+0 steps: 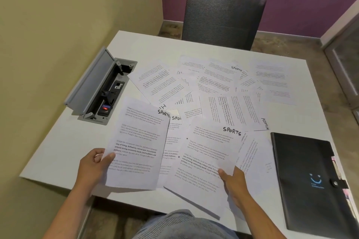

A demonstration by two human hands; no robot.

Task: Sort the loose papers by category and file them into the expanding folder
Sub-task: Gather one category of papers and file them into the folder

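Note:
Several printed sheets lie scattered across the white table (64, 147), some hand-labelled SPORTS, one ADMIN (264, 123). My left hand (93, 167) grips a SPORTS sheet (138, 145) by its left edge, lifted above the table. My right hand (234, 182) pinches the lower right edge of another SPORTS sheet (206, 157), raised at the table's front. A black expanding folder (308, 176) lies closed at the front right, with coloured tabs showing along its right side.
An open grey cable box (101, 87) with sockets is set into the table at the left. A dark mesh chair (223, 17) stands behind the far edge. A yellow wall is at the left, a purple wall at the back.

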